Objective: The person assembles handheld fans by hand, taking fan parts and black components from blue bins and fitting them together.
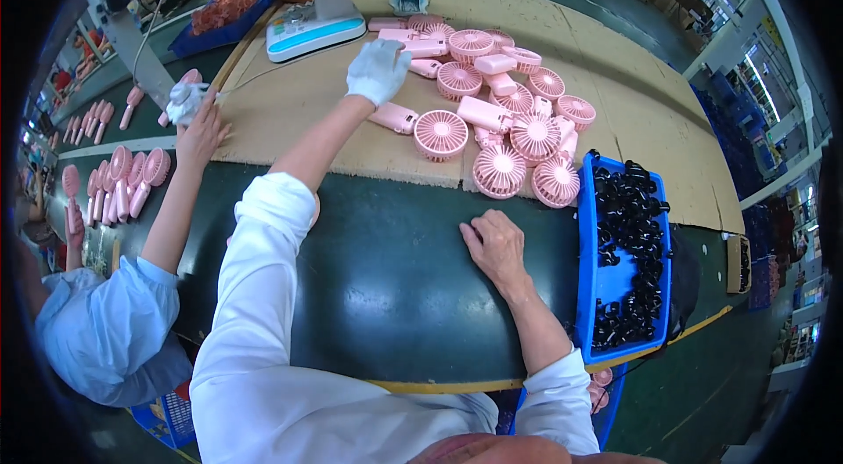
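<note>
My left hand (pixel 378 73), in a white glove, reaches over the left edge of a pile of pink handheld fans (pixel 514 108). Its fingers are stretched out and slightly apart beside the fan handles, with nothing visibly held. My bare right hand (pixel 496 244) rests on the green table (pixel 395 288), its fingers curled under and its thumb to the left. Nothing shows in it. One pink fan (pixel 441 135) lies with its round grille up, between my two hands. The fans lie in several directions on a brown board (pixel 290 122).
A blue tray (pixel 582 288) of small black parts stands right of my right hand. A white-and-blue device (pixel 314 35) and a teal fan (pixel 410 0) stand behind. At left, a co-worker's hand (pixel 202 130) reaches near more pink fans (pixel 132 179).
</note>
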`<state>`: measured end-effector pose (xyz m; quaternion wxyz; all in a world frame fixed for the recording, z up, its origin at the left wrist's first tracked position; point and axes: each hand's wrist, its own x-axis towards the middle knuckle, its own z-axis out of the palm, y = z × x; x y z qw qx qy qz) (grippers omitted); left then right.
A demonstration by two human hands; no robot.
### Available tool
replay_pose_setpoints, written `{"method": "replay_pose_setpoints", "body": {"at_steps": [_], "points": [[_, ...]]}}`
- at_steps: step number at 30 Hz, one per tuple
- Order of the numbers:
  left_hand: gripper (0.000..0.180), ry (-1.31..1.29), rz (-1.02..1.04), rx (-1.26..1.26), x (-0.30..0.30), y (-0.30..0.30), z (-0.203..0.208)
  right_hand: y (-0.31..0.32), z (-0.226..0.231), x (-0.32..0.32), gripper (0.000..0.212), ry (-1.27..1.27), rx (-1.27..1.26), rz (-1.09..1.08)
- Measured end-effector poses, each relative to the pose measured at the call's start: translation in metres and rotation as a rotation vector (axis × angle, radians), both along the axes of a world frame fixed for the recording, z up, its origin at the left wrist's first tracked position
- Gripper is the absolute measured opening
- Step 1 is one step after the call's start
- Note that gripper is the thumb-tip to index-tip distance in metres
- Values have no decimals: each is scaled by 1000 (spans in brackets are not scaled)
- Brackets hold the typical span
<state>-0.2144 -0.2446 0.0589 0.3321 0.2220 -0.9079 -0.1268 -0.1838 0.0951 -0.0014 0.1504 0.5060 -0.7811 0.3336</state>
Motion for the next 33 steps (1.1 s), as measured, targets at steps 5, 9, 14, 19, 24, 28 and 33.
{"method": "replay_pose_setpoints", "body": {"at_steps": [5, 9, 14, 19, 24, 28, 33], "points": [[47, -42, 34, 36, -62, -43, 5, -3, 4, 0, 17, 8, 26, 28], [56, -131, 6, 4, -115, -60, 10, -2, 3, -2, 17, -10, 60, 9], [71, -320, -33, 51, -153, -83, 15, -4, 3, -1, 19, -38, 92, 15], [88, -538, -12, 110, -157, -89, 7, -4, 5, -1, 18, -76, 75, 7], [78, -534, -37, -106, -132, -68, 6, -4, 6, -3, 18, -38, 95, 20], [73, -296, -80, -157, -91, -43, -14, 0, 2, -4, 17, -36, 80, -3], [71, -581, -145, 1, -39, 3, 17, 5, 0, -3, 17, -31, 63, 7]]}}
